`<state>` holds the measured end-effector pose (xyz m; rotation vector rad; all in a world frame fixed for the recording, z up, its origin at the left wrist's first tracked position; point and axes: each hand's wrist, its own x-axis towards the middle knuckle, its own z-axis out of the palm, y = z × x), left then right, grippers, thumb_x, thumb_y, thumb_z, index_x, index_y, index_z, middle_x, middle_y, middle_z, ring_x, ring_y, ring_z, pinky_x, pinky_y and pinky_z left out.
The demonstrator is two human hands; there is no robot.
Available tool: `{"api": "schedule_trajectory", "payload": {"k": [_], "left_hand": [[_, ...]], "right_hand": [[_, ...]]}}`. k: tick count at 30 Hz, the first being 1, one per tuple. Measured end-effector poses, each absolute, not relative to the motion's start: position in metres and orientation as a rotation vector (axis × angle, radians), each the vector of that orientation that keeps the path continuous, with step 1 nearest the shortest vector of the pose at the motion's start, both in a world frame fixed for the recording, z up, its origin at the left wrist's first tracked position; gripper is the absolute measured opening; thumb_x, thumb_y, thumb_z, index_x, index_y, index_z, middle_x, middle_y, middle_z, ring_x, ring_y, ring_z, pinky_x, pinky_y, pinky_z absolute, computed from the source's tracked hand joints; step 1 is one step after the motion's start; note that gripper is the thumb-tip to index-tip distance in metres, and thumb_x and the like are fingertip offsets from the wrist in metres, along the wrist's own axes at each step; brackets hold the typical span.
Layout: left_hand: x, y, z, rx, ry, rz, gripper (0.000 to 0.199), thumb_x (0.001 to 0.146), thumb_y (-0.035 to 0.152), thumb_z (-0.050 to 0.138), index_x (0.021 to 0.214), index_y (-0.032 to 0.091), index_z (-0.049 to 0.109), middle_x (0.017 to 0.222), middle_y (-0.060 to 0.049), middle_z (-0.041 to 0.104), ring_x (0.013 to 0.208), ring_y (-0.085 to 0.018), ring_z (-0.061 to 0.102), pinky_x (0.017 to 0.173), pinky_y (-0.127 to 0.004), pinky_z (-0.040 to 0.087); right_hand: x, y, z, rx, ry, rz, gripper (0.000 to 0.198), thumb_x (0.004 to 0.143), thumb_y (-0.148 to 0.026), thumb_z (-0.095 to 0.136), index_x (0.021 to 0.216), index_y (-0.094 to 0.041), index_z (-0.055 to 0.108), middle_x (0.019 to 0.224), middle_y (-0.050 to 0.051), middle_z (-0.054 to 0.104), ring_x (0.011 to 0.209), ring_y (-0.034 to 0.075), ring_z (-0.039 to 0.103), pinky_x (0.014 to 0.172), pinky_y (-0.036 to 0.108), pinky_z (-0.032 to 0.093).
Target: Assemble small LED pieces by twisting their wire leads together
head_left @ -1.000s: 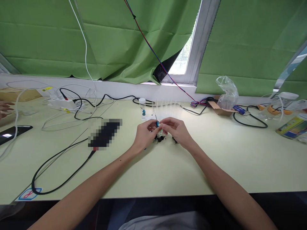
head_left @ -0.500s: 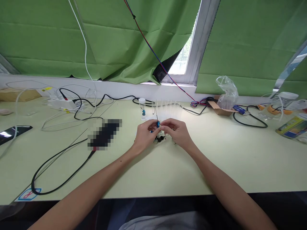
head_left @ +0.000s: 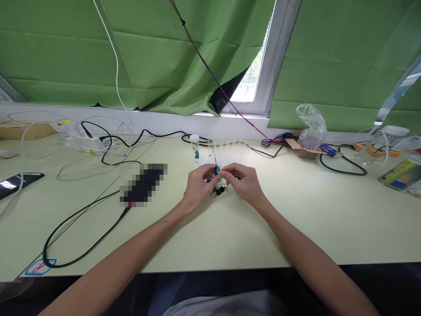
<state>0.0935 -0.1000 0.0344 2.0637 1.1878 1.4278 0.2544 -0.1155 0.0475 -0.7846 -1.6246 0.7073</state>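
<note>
A small shiny blue part (head_left: 217,170) with a thin dark wire sticking up from it is pinched between my fingertips. My left hand (head_left: 200,183) is closed on it from the left. From the right, the thumb and forefinger of my right hand (head_left: 245,182) meet at the same part, and their tips are pressed together. Its exact kind is too small to make out. Beneath the hands lies a pile of small dark parts (head_left: 219,190) with thin leads, partly hidden by the fingers. A clear tube with a white cap (head_left: 194,138) stands behind my left hand, with blue pieces inside.
Several clear tubes (head_left: 230,151) stand behind the hands. A black cable (head_left: 82,208) loops to a pixelated dark device (head_left: 144,186) on the left. A phone (head_left: 23,183), power strip (head_left: 87,142), small cardboard box (head_left: 304,151) and clear jar (head_left: 403,173) lie around the table.
Both hands stay at almost the same place, with only slight finger movement around the blue part. The right hand's fingers have shifted a little.
</note>
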Motion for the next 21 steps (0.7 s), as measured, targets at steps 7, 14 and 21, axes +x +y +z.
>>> {"api": "schedule_trajectory", "payload": {"k": [7,14,21], "left_hand": [[0.0933,-0.0997,0.0344,2.076,1.167,1.445,0.028,0.081,0.043,0.066,0.092,0.017,0.067,0.076,-0.002,0.065,0.065,-0.013,0.057,0.063,-0.026,0.051],[0.0942,-0.0996,0.0348,2.069,1.150,1.450,0.027,0.082,0.043,0.066,0.089,0.018,0.067,0.077,-0.002,0.065,0.066,-0.013,0.058,0.064,-0.026,0.051],[0.0936,-0.0986,0.0339,2.043,1.150,1.438,0.029,0.082,0.044,0.065,0.093,0.018,0.067,0.076,-0.002,0.065,0.067,-0.014,0.058,0.065,-0.026,0.051]], "right_hand": [[0.2551,-0.1139,0.0469,-0.753,-1.588,0.797,0.027,0.089,-0.042,0.058,0.080,-0.018,0.067,0.071,0.002,0.065,0.054,0.011,0.055,0.053,0.026,0.047],[0.2554,-0.1114,0.0505,-0.677,-1.517,0.994,0.028,0.089,-0.043,0.059,0.085,-0.016,0.067,0.067,0.002,0.063,0.052,0.011,0.055,0.053,0.027,0.046],[0.2582,-0.1095,0.0500,-0.612,-1.520,1.112,0.030,0.089,-0.046,0.058,0.093,-0.017,0.069,0.069,0.002,0.063,0.054,0.011,0.057,0.055,0.028,0.047]]}}
